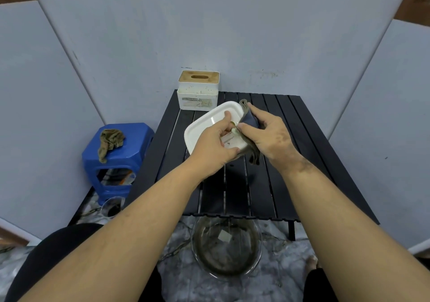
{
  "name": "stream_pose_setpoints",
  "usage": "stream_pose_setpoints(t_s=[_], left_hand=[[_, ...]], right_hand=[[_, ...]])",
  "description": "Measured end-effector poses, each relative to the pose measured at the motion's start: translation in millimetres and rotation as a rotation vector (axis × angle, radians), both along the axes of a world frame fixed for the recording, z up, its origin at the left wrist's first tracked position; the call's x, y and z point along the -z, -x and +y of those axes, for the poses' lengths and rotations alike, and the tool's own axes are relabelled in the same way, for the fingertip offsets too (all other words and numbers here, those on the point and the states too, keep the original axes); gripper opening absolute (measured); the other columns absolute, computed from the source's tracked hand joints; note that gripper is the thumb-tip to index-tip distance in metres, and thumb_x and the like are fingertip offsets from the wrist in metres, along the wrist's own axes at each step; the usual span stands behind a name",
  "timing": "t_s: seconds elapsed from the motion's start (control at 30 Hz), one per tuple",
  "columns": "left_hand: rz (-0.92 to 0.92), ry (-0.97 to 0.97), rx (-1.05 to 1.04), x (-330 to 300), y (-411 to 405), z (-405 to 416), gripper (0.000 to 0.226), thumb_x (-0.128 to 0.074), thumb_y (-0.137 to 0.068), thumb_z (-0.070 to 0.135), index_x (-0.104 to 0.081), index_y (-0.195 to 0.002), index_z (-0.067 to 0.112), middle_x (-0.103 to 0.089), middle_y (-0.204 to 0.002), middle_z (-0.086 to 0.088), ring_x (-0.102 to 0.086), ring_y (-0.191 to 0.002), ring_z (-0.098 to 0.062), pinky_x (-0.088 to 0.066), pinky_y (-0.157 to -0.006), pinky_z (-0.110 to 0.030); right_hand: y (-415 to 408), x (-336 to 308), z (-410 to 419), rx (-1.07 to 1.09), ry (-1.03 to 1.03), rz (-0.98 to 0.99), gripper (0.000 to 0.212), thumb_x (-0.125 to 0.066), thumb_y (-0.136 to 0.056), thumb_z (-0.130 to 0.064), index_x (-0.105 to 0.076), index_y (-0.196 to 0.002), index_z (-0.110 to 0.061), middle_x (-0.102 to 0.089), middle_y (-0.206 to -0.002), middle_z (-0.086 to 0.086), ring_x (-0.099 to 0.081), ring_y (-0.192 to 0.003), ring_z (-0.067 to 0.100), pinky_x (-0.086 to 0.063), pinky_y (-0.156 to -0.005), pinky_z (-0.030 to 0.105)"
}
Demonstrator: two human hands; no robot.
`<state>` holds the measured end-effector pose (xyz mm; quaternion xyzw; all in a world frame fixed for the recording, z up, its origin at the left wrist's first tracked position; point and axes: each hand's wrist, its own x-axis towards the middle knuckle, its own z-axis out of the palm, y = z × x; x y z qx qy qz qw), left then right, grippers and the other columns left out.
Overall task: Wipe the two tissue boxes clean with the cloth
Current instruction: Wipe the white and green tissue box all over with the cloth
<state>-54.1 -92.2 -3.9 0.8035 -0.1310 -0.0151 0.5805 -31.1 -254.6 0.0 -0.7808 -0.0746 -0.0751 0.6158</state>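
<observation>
Both hands are up over the middle of the black slatted tabletop (pixel 274 125), each clamped on something. Left hand (pixel 215 147) grips a white tissue box (pixel 209 121) turned so its flat white face tilts toward the camera, the thumb lying on that face and the fingers curled round the near edge beside a small printed label. Right hand (pixel 267 134) holds a dark grey-blue cloth (pixel 250 120) bunched against the box's right edge, with cloth ends sticking out above the fingers and hanging below the palm; the two hands almost touch there.

A second tissue box (pixel 197 92), white with a wooden slotted lid and brown specks on its front, stands upright at the far left corner of the tabletop, just behind the held box and partly hidden by it.

To the left, on the floor, a blue plastic stool (pixel 130 162) carries a crumpled brownish rag (pixel 109 140). A glass cup (pixel 111 206) with dark contents sits in front of the stool. Below the tabletop's near edge, between the forearms, a clear bowl (pixel 226 248) of murky water rests on the marbled floor. Grey panels (pixel 139 34) wall in the space.
</observation>
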Motion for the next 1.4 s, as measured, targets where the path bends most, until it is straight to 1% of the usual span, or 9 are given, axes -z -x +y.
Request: stream_pose_setpoints(t_s=[0.2, 0.37, 0.5, 0.6, 0.77, 0.9, 1.07, 1.27, 1.4], left_hand=[[0.008, -0.005, -0.005, 1, -5, 2, 0.096, -0.078, -0.084, -0.003, -0.027, -0.162, 0.018, -0.06, -0.111, 0.016, -0.062, -0.097, -0.006, -0.057, -0.082, -0.02], [0.046, 0.121, -0.032, 0, -12, 15, 0.107, -0.084, -0.07, 0.001, -0.028, -0.161, 0.011, -0.059, -0.112, 0.003, -0.063, -0.112, -0.014, -0.053, -0.105, -0.034], [0.079, 0.183, -0.071, 0, -19, 26, 0.097, -0.078, -0.076, -0.019, -0.032, -0.158, 0.004, -0.059, -0.117, -0.002, -0.06, -0.116, -0.013, -0.048, -0.113, -0.04], [0.093, 0.202, -0.067, -2, -20, 27, 0.097, -0.079, -0.074, -0.019, -0.034, -0.157, 0.001, -0.06, -0.122, -0.006, -0.061, -0.114, -0.013, -0.05, -0.111, -0.038], [0.073, 0.089, -0.029, -5, -23, 29, 0.099, -0.082, -0.074, -0.015, -0.035, -0.158, 0.007, -0.062, -0.123, 0.0, -0.063, -0.099, -0.006, -0.054, -0.086, -0.022], [-0.042, -0.143, -0.025, -10, -23, 32, 0.094, -0.089, -0.076, 0.005, -0.042, -0.155, 0.021, -0.063, -0.121, 0.011, -0.059, -0.085, -0.001, -0.05, -0.085, -0.016], [-0.165, -0.285, -0.122, -11, -24, 40, 0.055, -0.088, -0.078, 0.022, -0.064, -0.127, 0.026, -0.065, -0.106, 0.02, -0.06, -0.099, 0.006, -0.044, -0.085, -0.017], [-0.004, -0.005, -0.125, -1, -29, 48, 0.045, -0.087, -0.079, 0.01, -0.07, -0.12, 0.011, -0.074, -0.108, -0.004, -0.07, -0.097, -0.015, -0.058, -0.096, -0.038], [0.073, 0.213, -0.056, 3, -27, 45, 0.033, -0.081, -0.08, -0.004, -0.072, -0.109, 0.01, -0.077, -0.098, -0.004, -0.072, -0.091, -0.015, -0.059, -0.087, -0.033]], right_hand=[[-6, -1, 8, 0.055, 0.102, -0.014, 0.073, -0.071, -0.073, -0.05, -0.054, -0.141, -0.029, -0.065, -0.131, -0.006, -0.06, -0.123, 0.012, -0.05, -0.105, 0.041], [15, 13, 1, -0.102, 0.101, -0.011, 0.065, -0.058, -0.099, -0.029, -0.027, -0.155, -0.037, -0.027, -0.16, -0.018, -0.005, -0.151, 0.0, -0.012, -0.124, 0.029], [26, 32, 6, -0.084, 0.172, -0.158, 0.071, -0.058, -0.099, -0.02, -0.019, -0.157, -0.033, -0.018, -0.162, -0.022, 0.003, -0.151, 0.002, -0.007, -0.123, 0.028], [24, 36, 9, -0.024, 0.122, -0.214, 0.068, -0.058, -0.099, -0.016, -0.022, -0.154, -0.033, -0.018, -0.164, -0.016, 0.003, -0.153, 0.007, -0.008, -0.125, 0.035], [25, 37, 11, 0.024, 0.052, -0.224, 0.069, -0.058, -0.099, -0.018, -0.023, -0.136, -0.064, -0.018, -0.165, -0.013, -0.001, -0.154, 0.01, -0.01, -0.125, 0.04], [25, 43, 12, 0.053, 0.046, -0.208, 0.067, -0.06, -0.098, -0.015, -0.023, -0.143, -0.048, -0.022, -0.163, -0.013, -0.005, -0.154, 0.011, -0.014, -0.126, 0.044], [18, 44, 15, 0.032, 0.111, -0.222, 0.069, -0.062, -0.096, -0.015, -0.026, -0.154, -0.03, -0.02, -0.164, -0.01, 0.0, -0.154, 0.013, -0.011, -0.125, 0.041], [6, 39, 24, 0.038, 0.277, -0.306, 0.067, -0.057, -0.099, -0.018, -0.022, -0.157, -0.027, -0.012, -0.165, -0.01, 0.01, -0.154, 0.019, -0.005, -0.123, 0.036], [14, 56, 32, 0.124, 0.404, -0.455, 0.068, -0.046, -0.102, -0.024, -0.006, -0.157, -0.024, 0.002, -0.166, -0.008, 0.017, -0.152, 0.028, 0.0, -0.124, 0.046]])
